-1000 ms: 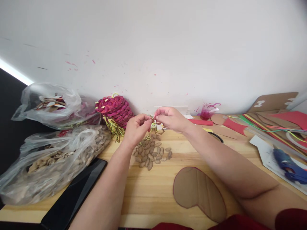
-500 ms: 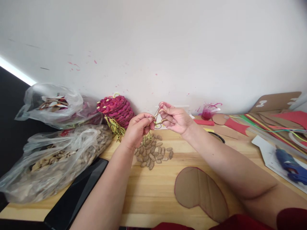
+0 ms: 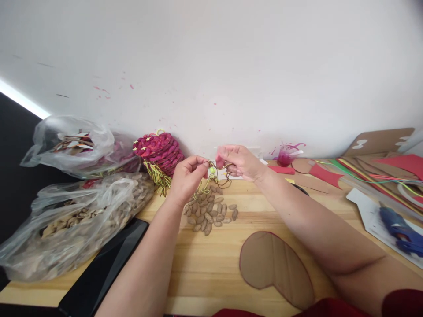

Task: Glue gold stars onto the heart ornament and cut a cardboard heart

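Cord (image 3: 220,175), thin and yellow-brown, is being pinched taut between the left hand (image 3: 188,176) and right hand (image 3: 238,162), both closing on it just above a pile of seeds (image 3: 209,210) lying on the wooden surface (image 3: 205,259); a cardboard cutout (image 3: 276,268) is lying near the seeds, toward the person.

left hand (image 3: 187,178) and right hand (image 3: 239,162) raised close, fingers pinched

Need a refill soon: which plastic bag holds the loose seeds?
The nearer plastic bag, at the table's left front edge; the farther bag behind it holds flat cut pieces.
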`<action>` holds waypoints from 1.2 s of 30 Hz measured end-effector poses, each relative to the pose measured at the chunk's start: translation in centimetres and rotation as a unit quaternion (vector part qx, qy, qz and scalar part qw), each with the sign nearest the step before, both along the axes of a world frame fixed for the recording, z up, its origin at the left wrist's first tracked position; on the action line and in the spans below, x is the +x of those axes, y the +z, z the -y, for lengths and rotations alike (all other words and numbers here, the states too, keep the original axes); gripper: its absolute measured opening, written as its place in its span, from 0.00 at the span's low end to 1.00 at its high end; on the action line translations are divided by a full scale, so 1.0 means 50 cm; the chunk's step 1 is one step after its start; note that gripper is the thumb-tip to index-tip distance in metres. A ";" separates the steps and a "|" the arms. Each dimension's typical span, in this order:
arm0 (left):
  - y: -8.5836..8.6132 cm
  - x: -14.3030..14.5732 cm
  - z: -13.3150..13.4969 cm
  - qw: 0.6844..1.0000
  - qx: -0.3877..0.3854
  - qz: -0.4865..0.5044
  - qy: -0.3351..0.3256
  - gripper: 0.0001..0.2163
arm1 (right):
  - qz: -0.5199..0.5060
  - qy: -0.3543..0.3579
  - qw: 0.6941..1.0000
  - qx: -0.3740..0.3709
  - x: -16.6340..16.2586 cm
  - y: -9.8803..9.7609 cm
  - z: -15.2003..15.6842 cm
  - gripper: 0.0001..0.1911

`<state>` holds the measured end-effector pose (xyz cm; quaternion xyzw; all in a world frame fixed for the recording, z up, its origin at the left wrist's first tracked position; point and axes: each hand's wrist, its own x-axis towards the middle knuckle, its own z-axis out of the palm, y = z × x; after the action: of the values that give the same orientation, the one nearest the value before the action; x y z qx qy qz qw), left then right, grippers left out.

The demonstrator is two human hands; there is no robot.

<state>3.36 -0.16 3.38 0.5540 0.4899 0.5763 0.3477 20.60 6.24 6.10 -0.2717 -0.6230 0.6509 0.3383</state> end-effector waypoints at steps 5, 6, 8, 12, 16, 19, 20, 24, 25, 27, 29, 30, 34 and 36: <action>0.002 0.001 0.000 0.999 0.009 -0.045 0.019 0.04 | 0.081 -0.044 0.987 0.129 -0.004 0.001 0.011 0.16; 0.003 0.001 0.000 0.998 0.010 -0.050 0.023 0.04 | 0.094 -0.052 0.983 0.147 -0.005 -0.001 0.010 0.14; 0.006 0.001 0.001 0.998 0.013 -0.059 0.029 0.05 | 0.121 -0.062 0.976 0.172 -0.005 -0.006 0.007 0.10; 0.010 -0.001 0.004 0.995 0.016 -0.087 0.046 0.06 | 0.145 -0.065 0.964 0.214 -0.004 -0.013 -0.001 0.08; 0.008 -0.003 0.004 0.988 0.016 -0.139 0.068 0.06 | 0.139 -0.074 0.959 0.235 -0.002 -0.012 -0.004 0.06; 0.006 -0.003 0.003 0.984 0.017 -0.163 0.072 0.05 | 0.127 -0.071 0.960 0.240 0.001 -0.007 -0.003 0.06; 0.005 -0.002 0.003 0.983 0.017 -0.167 0.072 0.05 | 0.126 -0.069 0.960 0.241 0.002 -0.006 -0.003 0.06; 0.007 0.000 0.004 0.982 0.019 -0.173 0.068 0.04 | 0.113 -0.066 0.967 0.217 0.002 -0.003 -0.001 0.05; 0.007 0.001 0.005 0.982 0.022 -0.173 0.066 0.04 | 0.105 -0.061 0.974 0.194 0.001 -0.002 0.000 0.04; 0.009 0.003 0.006 0.982 0.036 -0.175 0.064 0.03 | 0.092 -0.041 0.987 0.129 -0.001 -0.002 0.002 0.03; 0.010 0.006 0.008 0.978 0.059 -0.185 0.075 0.03 | 0.098 -0.019 0.993 0.068 -0.001 0.000 0.004 0.02; 0.010 0.007 0.009 0.975 0.072 -0.194 0.085 0.03 | 0.112 -0.009 0.992 0.050 -0.001 0.001 0.004 0.02; 0.008 0.009 0.012 0.963 0.107 -0.226 0.102 0.04 | 0.136 0.036 0.990 0.008 0.003 0.004 0.002 0.03; 0.006 0.007 0.011 0.971 0.101 -0.204 0.075 0.05 | 0.068 0.067 0.994 -0.046 0.004 0.003 -0.001 0.04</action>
<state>3.71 -0.71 3.67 0.6539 0.5299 0.5221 0.1380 20.80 6.30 6.27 -0.2883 -0.6307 0.6800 0.2382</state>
